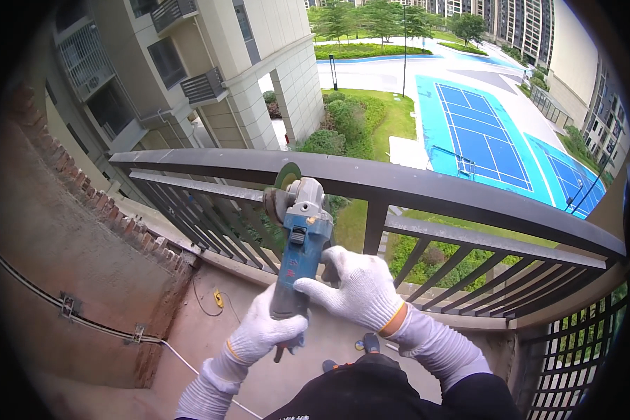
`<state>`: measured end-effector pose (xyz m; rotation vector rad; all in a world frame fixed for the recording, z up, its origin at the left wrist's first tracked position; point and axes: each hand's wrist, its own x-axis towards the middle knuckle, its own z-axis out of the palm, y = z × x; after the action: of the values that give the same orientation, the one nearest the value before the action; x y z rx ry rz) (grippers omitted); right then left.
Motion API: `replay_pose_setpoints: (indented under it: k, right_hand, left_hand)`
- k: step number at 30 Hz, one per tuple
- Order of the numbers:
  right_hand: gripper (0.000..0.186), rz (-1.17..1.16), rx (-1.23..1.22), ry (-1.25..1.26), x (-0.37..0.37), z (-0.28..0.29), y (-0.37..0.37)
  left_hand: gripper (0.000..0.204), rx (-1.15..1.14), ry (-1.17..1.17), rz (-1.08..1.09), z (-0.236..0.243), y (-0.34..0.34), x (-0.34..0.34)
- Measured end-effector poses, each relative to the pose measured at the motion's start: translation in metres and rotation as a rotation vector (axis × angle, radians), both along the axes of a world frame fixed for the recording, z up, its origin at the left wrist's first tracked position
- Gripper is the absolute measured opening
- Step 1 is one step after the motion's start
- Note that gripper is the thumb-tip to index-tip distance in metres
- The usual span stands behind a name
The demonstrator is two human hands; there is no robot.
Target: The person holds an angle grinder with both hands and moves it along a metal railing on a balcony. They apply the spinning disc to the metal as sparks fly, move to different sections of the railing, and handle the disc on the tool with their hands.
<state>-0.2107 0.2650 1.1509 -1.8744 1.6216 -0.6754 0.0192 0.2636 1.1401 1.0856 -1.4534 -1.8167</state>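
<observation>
A blue angle grinder with a silver head and a green disc is held upright in the picture, its head over the dark metal railing; whether the disc touches the rail I cannot tell. My left hand, in a white knit glove, is closed round the lower end of the grinder's body. My right hand, gloved alike, grips the middle of the body from the right, its thumb across the casing and some fingers hidden behind it.
A brick-edged wall with conduit stands at left. On the balcony floor lie a yellow object, a cable and a white hose, near my feet. A dark grid is at lower right. Beyond the railing, far below, are lawns and blue courts.
</observation>
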Motion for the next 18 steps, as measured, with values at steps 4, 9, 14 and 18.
replay_pose_setpoints:
  k: [4,9,14,18]
  right_hand:
    - [0.043,0.425,-1.308,0.21,-0.024,0.053,-0.07]
    - [0.029,0.564,-1.219,0.322,-0.041,0.118,-0.143]
    - [0.045,0.464,-0.969,-0.16,-0.079,0.152,-0.185]
    - [0.048,0.374,-0.923,-0.183,-0.086,0.133,-0.204]
  left_hand:
    - [0.037,-0.04,-0.232,-0.054,0.09,-0.024,-0.006]
    - [0.048,0.099,-0.061,-0.008,0.187,-0.059,-0.025]
    - [0.053,-0.325,0.206,-0.174,0.188,-0.129,-0.03]
    - [0.083,-1.359,-0.209,0.162,0.165,-0.154,-0.095]
